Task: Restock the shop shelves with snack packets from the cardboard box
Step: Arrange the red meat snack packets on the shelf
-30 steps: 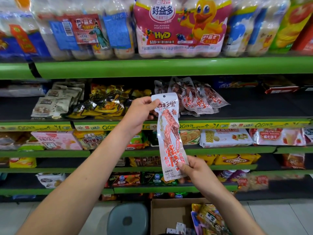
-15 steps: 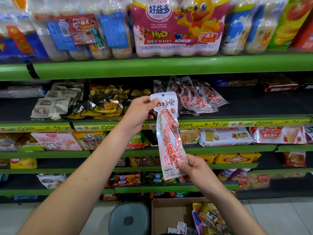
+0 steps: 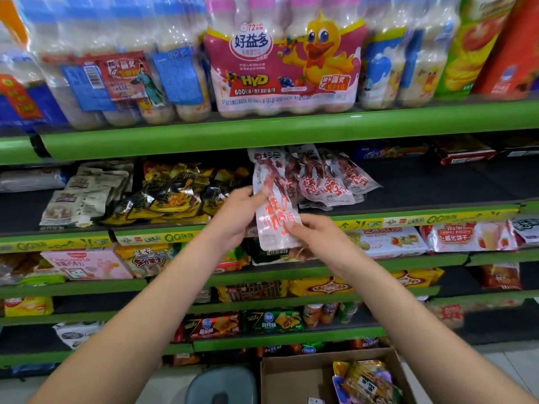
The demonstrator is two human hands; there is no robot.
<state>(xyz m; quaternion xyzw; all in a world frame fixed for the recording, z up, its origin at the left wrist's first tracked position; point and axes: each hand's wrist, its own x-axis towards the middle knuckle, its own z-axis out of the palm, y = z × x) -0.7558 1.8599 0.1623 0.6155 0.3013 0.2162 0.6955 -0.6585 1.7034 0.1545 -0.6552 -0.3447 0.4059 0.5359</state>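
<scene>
- Moved since a second ago: snack packet point(image 3: 275, 205), red-and-white, long; earlier held out in front of the lower shelves, now lifted so its top overlaps the matching pile point(image 3: 326, 179) on the dark middle shelf point(image 3: 437, 188).
- Left hand point(image 3: 239, 211): fingers curled on the packet's left edge at mid-height; earlier it pinched the top corner.
- Right hand point(image 3: 315, 237): grips the packet's lower right part, thumb on the front.
- Packet status: blurred, not yet resting on the shelf; placement judged under way.
- Cardboard box point(image 3: 294, 374): near, on the floor, more packets point(image 3: 367, 380) inside; restocking judged unfinished.
- Grey stool point(image 3: 221, 386): just left of the box.
</scene>
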